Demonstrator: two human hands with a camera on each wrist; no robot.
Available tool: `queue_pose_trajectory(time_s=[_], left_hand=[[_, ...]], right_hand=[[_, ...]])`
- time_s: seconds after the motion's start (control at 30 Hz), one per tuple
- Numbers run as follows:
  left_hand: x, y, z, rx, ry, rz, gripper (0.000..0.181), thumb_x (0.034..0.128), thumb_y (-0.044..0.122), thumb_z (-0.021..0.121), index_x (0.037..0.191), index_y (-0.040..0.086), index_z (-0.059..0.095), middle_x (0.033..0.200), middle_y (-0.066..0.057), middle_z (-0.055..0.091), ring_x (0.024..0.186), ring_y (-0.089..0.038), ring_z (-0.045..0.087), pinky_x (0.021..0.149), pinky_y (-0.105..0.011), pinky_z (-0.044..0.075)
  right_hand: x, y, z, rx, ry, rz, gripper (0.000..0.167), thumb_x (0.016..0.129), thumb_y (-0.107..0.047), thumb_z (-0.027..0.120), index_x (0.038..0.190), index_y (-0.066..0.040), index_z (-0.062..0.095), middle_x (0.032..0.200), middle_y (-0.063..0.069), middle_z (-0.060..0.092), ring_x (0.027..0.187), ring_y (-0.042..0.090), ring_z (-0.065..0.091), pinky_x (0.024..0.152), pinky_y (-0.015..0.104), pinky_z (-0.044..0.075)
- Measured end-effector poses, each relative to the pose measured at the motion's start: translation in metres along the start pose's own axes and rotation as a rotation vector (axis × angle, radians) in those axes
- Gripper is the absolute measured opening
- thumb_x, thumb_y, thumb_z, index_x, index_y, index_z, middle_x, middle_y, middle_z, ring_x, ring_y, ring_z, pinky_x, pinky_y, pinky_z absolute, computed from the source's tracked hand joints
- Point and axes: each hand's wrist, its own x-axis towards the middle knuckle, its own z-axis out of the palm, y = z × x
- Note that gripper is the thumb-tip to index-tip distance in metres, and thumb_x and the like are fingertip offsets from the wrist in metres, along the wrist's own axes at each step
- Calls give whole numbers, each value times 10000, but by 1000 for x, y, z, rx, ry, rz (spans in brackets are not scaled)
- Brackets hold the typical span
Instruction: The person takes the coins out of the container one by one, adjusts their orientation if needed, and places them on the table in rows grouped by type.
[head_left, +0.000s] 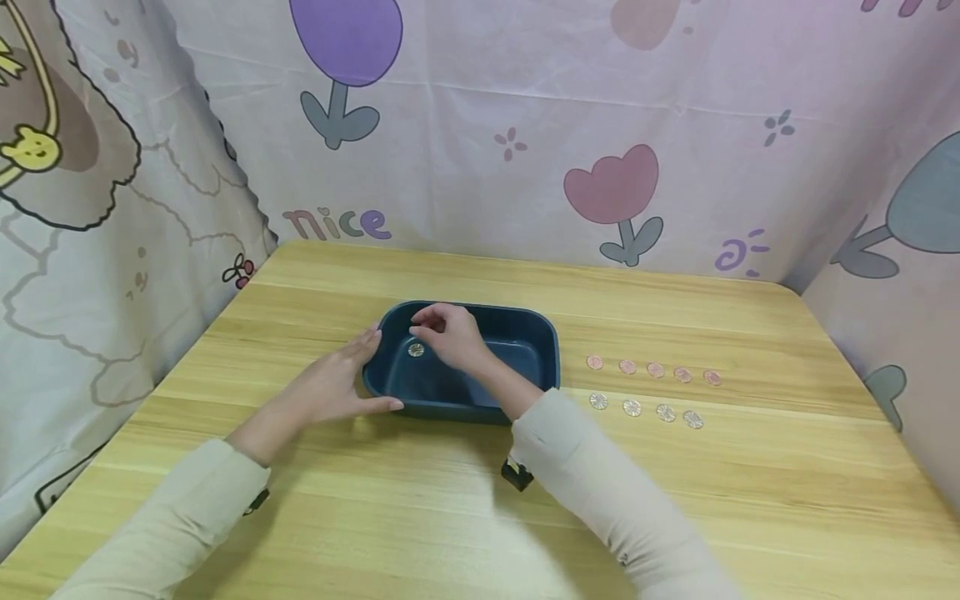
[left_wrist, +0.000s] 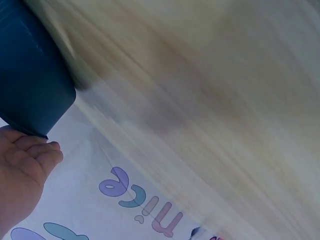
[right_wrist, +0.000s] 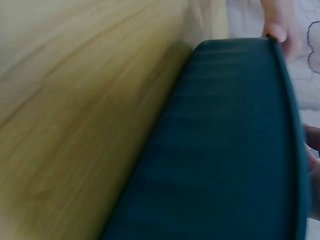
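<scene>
A dark blue rectangular bin [head_left: 536,321] with rounded corners sits on the table. My left hand [head_left: 333,383] holds its left end from outside, fingers along the far part and thumb at the front wall. Inside the bin, near its left end, lies one pale gold coin-like disc [head_left: 416,350]. Just above that disc hovers my right hand [head_left: 453,333], thumb and fingers loosely bent with a small gap and no object visible between them. The bin's outer wall [right_wrist: 220,140] fills much of the right wrist view, where the right fingers are mostly hidden.
Right of the bin, several pink discs [head_left: 656,369] lie in a row on the wooden table [head_left: 420,492]. A row of several pale gold or silver discs [head_left: 665,412] lies nearer me. A patterned curtain [head_left: 465,183] hangs behind the table.
</scene>
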Motion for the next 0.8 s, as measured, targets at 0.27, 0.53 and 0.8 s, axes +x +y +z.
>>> queue_pose_trajectory(time_s=[0.27, 0.53, 0.8], left_hand=[[-1, 1, 0, 0, -1, -1, 1108, 716, 712, 591, 1462, -7, 197, 1538, -191, 173, 1373, -407, 266, 1071, -537, 322], [-1, 1, -1, 2, -7, 3, 1097, 725, 701, 593, 1458, -16, 204, 1540, -186, 165, 1376, -403, 261, 1073, -535, 321], [-2, 0, -1, 5, 3, 25, 1076, 742, 674, 600, 1445, -46, 219, 1528, -215, 177, 1372, -411, 261, 1076, -540, 311]], right_hand=[[16, 8, 15, -63, -40, 115, 234, 906, -142, 596, 1094, -12, 650, 935, 132, 652, 778, 170, 581, 625, 189, 467], [27, 14, 30, -242, -203, 160, 375, 921, -143, 572, 1269, -5, 548, 1155, 131, 631, 1040, 203, 599, 872, 273, 507], [28, 23, 37, -445, -317, 140, 261, 920, -156, 569, 1117, 4, 628, 1047, 124, 603, 887, 171, 523, 754, 233, 458]])
